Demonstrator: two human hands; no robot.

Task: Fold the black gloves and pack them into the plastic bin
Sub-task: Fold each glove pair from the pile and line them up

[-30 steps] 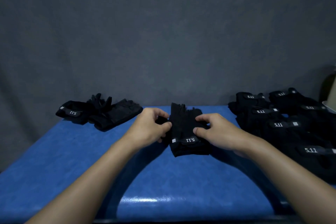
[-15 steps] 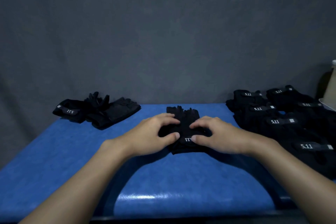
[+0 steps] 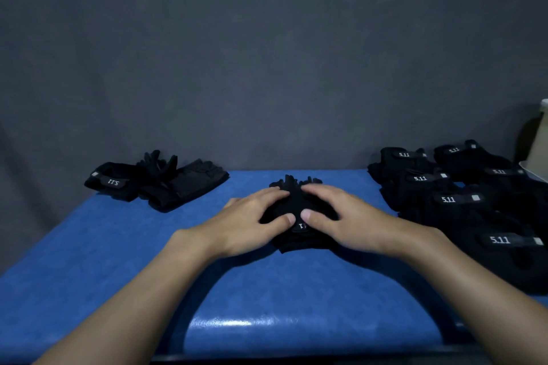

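A stacked pair of black gloves (image 3: 298, 197) lies in the middle of the blue table (image 3: 118, 261), its white-lettered strap toward me. My left hand (image 3: 250, 221) lies flat on its left half with fingers straight. My right hand (image 3: 341, 216) lies flat on its right half, and the two thumbs nearly meet over the strap. Most of the pair is hidden under my palms. Several loose black gloves (image 3: 157, 179) sit at the far left. A sliver of a pale plastic bin (image 3: 538, 145) shows at the right edge.
Several black gloves with 5.11 straps (image 3: 462, 201) lie side by side along the right of the table. A dark grey wall (image 3: 267, 53) rises directly behind the table's far edge. Bare blue surface lies between the pair and the table's near edge.
Both hands went from pinching the glove's edges to lying flat on top of it. The pair now looks shorter and more bunched under my palms.
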